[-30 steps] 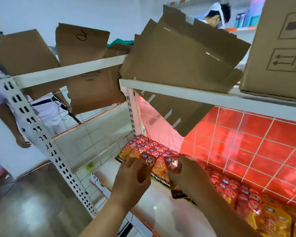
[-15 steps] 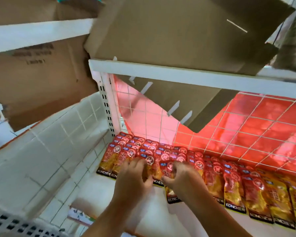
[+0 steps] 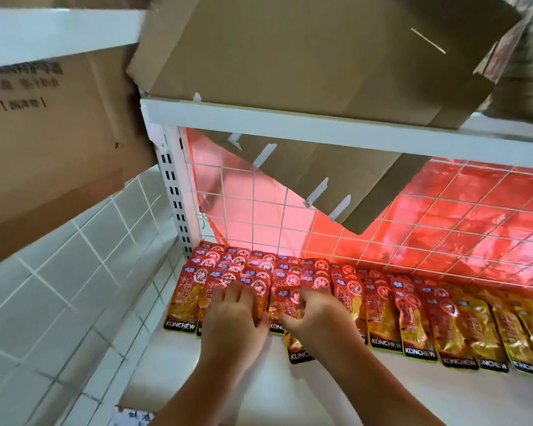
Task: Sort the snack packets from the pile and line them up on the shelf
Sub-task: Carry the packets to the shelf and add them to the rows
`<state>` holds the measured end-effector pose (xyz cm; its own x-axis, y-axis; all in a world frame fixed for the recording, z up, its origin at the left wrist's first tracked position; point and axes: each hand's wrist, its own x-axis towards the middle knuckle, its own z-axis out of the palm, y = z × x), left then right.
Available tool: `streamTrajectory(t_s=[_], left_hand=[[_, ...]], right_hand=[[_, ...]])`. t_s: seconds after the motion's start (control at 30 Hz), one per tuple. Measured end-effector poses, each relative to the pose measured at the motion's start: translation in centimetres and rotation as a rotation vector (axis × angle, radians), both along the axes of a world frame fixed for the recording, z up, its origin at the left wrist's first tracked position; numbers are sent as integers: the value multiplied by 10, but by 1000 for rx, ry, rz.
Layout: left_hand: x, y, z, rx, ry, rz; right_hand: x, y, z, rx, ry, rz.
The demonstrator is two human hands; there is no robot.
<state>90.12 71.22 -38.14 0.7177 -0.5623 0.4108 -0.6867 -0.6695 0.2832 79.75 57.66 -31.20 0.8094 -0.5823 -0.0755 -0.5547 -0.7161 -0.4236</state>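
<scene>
Snack packets nearly lined up: right hand has lowered its pinched packet among them, left hand pressing flat-fingered.

Red and yellow snack packets lay flat in overlapping rows on the white shelf, one packet sticking out forward.

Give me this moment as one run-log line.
step: lining up | left hand: flat on packet row | right hand: grips loose packet, out of line | surface: white shelf

Right hand hides most of one packet.
</scene>
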Motion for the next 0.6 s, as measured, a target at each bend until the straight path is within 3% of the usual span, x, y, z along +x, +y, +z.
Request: streamTrajectory(t_s=[0.33,0.6], left_hand=[[12,16,-12,-36,-165,-104],[12,15,-13,-18,-182,-149]], right_hand=[[25,9,0,34,159,-61],[38,6,1,26,234,-86]])
